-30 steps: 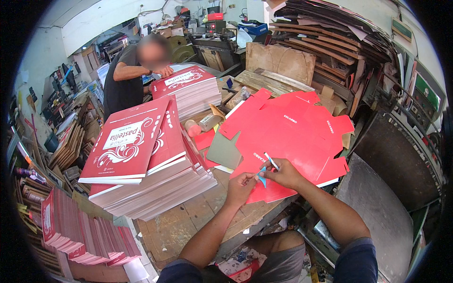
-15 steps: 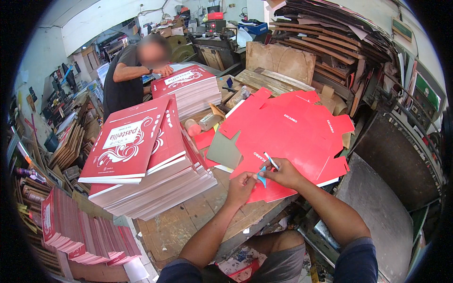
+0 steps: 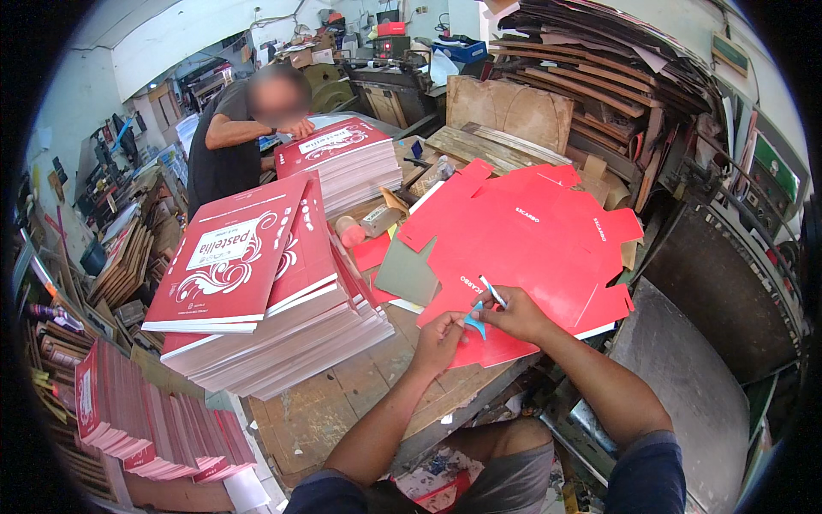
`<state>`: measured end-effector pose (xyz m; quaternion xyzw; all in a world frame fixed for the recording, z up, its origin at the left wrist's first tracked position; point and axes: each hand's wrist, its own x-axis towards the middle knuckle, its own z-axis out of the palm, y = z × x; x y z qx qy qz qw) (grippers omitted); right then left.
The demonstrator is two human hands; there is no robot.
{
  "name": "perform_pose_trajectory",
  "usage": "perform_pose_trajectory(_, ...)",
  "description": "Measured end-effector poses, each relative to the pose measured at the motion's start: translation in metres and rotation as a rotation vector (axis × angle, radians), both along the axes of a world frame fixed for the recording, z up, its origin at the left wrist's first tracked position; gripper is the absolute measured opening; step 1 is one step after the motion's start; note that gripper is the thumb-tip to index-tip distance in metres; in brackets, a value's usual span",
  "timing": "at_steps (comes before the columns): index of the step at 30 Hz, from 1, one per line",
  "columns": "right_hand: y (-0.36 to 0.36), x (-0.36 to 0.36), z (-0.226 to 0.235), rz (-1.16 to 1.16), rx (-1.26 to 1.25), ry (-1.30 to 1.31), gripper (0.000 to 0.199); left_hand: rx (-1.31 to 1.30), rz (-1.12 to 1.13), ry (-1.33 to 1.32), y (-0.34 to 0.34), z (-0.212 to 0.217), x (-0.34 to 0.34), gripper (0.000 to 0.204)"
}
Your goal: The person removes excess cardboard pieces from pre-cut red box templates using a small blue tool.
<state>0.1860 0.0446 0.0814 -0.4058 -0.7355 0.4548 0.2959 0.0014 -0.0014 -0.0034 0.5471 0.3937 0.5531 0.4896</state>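
Hands close together right of centre in the lower half of the frame, just above the near edge of a red die-cut card blank (image 3: 529, 244). Left hand (image 3: 439, 343) appears pinched on a small blue piece (image 3: 476, 326); right hand (image 3: 516, 316) closed around a slim white stick (image 3: 489, 289), which slants from upper left down into the grip. Blue piece lies between the two, its longer run roughly up-and-down in the frame, fingertips of both hands at or beside it; left seems marginally nearer. Its ends are partly covered by fingers; whether stick and blue piece join, cannot tell. Blank's lower edge partly behind hands and right forearm. Grey-green board (image 3: 406, 272) left of the blank; tall stack of red printed card (image 3: 282, 343) left of centre on the wooden tabletop (image 3: 317, 420). Upper left: co-worker (image 3: 224, 158), one hand on a second stack (image 3: 364, 178), other mostly hidden.
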Motion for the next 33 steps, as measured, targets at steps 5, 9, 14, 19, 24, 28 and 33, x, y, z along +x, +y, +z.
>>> perform_pose_trajectory(5,-0.001,-0.002,0.003,-0.012,-0.015,-0.002,0.024,-0.006,-0.007,-0.019,0.0,0.001,-0.002,0.021)
perform_pose_trajectory(9,0.0,-0.002,0.001,-0.016,-0.031,0.007,0.024,0.001,-0.019,-0.041,0.0,0.0,-0.002,0.023)
perform_pose_trajectory(14,0.001,-0.001,0.0,-0.015,-0.021,-0.001,0.026,-0.026,0.003,-0.035,-0.002,0.006,0.0,0.024)
perform_pose_trajectory(19,0.0,-0.001,0.0,-0.019,0.011,-0.017,0.027,0.003,-0.021,-0.109,0.002,-0.001,-0.004,0.024)
perform_pose_trajectory(24,0.001,-0.001,-0.002,-0.013,0.032,-0.007,0.028,0.0,-0.008,-0.091,0.002,-0.003,-0.003,0.024)
perform_pose_trajectory(28,-0.001,-0.001,0.002,-0.021,-0.02,-0.004,0.028,-0.03,0.011,-0.054,0.0,0.002,-0.001,0.023)
perform_pose_trajectory(33,0.003,0.0,-0.002,-0.013,0.0,-0.034,0.026,-0.037,0.016,-0.06,0.0,0.003,0.001,0.022)
